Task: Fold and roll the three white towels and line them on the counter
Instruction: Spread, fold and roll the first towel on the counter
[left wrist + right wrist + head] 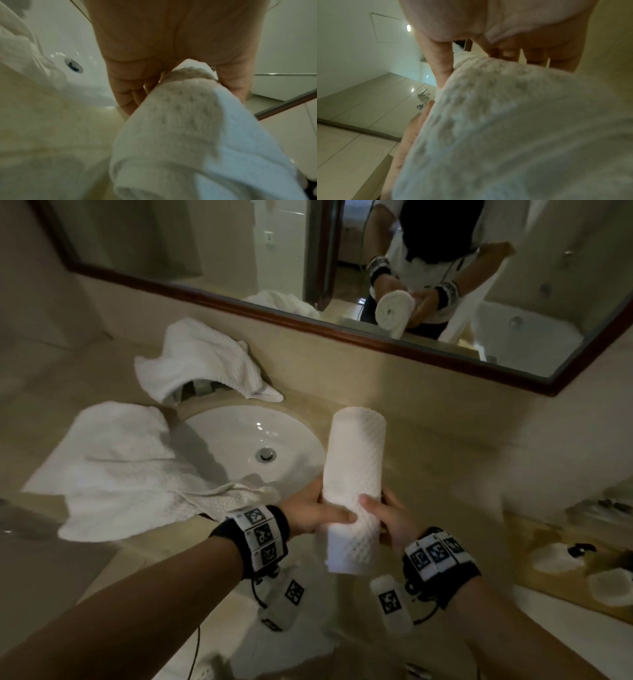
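Observation:
A rolled white waffle towel (pixel 354 474) is held in the air over the right edge of the sink, its far end pointing toward the mirror. My left hand (pixel 317 510) grips its near end from the left, thumb across the top. From the right, my right hand (pixel 385 513) grips the same end. The roll (pixel 180 121) fills the left wrist view and the roll (pixel 513 128) fills the right wrist view. A second white towel (pixel 120 470) lies spread and rumpled left of the sink. A third towel (pixel 202 359) is draped in a heap over something behind the sink.
The white sink basin (pixel 239 440) with its metal drain (pixel 265 454) is set in the beige counter (pixel 479 460). A framed mirror (pixel 342 285) runs along the back wall. Small toiletries sit on a tray (pixel 582 563) at the right.

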`<state>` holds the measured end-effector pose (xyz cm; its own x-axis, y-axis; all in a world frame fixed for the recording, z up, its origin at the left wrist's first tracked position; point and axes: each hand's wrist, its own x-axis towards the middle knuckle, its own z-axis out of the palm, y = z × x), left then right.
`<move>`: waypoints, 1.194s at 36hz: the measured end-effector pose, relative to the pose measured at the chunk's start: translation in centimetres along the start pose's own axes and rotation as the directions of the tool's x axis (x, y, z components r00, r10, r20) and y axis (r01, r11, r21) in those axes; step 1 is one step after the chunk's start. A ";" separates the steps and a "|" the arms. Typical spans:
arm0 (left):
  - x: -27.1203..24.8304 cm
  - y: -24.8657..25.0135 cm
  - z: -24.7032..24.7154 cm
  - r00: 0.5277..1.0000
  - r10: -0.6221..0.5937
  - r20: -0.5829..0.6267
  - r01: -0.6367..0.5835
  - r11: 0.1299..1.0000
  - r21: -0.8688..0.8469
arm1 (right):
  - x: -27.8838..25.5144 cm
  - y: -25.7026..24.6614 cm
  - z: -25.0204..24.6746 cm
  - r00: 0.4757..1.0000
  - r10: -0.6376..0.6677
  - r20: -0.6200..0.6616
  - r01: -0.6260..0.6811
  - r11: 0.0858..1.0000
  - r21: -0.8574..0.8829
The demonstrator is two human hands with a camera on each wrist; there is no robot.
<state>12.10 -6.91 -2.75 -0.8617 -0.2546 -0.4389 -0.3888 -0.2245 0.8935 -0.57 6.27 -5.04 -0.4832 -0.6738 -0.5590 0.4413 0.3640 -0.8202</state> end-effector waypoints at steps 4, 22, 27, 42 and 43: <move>-2.5 -0.1 -5.4 0.982 0.034 -0.185 -0.037 0.999 -0.015 | 1.5 -1.8 6.4 0.996 -0.083 0.029 0.082 0.997 0.013; -13.2 2.1 -33.9 0.973 0.173 -0.156 -0.165 0.984 0.061 | 9.8 -6.6 34.8 0.988 -0.062 0.143 0.058 0.998 0.029; -12.5 2.3 -37.8 0.967 0.182 -0.180 -0.176 0.983 0.048 | 12.1 -7.8 37.9 0.974 -0.105 0.199 0.090 0.992 0.084; -9.0 5.5 -50.6 0.926 0.224 -0.303 -0.201 0.974 0.106 | 23.8 -13.7 48.1 0.975 -0.117 0.190 0.100 0.990 0.096; -8.8 5.2 -51.5 0.926 0.202 -0.320 -0.179 0.979 0.103 | 24.4 -13.8 48.9 0.976 -0.099 0.192 0.083 0.992 0.090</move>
<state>34.50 -54.29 0.90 -0.7721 -0.5819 -0.2556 -0.2600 -0.0777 0.9625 18.55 -46.67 -1.48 -0.3702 -0.8174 -0.4414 0.4663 0.2475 -0.8493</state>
